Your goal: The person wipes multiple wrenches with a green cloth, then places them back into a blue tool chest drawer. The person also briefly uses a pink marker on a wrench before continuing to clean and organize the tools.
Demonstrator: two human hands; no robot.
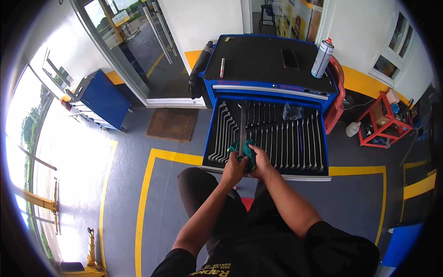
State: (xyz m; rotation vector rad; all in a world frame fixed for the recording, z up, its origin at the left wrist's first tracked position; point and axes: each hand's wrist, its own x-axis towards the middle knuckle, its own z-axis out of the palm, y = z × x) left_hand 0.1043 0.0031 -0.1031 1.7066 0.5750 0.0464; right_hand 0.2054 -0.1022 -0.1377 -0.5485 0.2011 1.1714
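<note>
My left hand (233,171) grips the near end of a large combination wrench (243,130), whose open jaw points away from me over the drawer. A green cloth (248,152) is bunched around the wrench's lower part, and my right hand (261,162) holds it there. Both hands are close together above the front edge of the pulled-out drawer (264,176) of a blue tool cabinet (270,83). Offset wrenches (219,131) lie in a row at the drawer's left. Several combination wrenches (287,147) fill its middle and right. My fingers partly hide the wrench's near end.
On the cabinet's black top lie a marker (222,68), a smartphone (289,59) and a key (228,39); a spray can (322,58) stands at its right edge. A clear plastic bag (292,112) rests in the drawer. A red trolley (386,119) stands to the right, a doormat (172,124) left.
</note>
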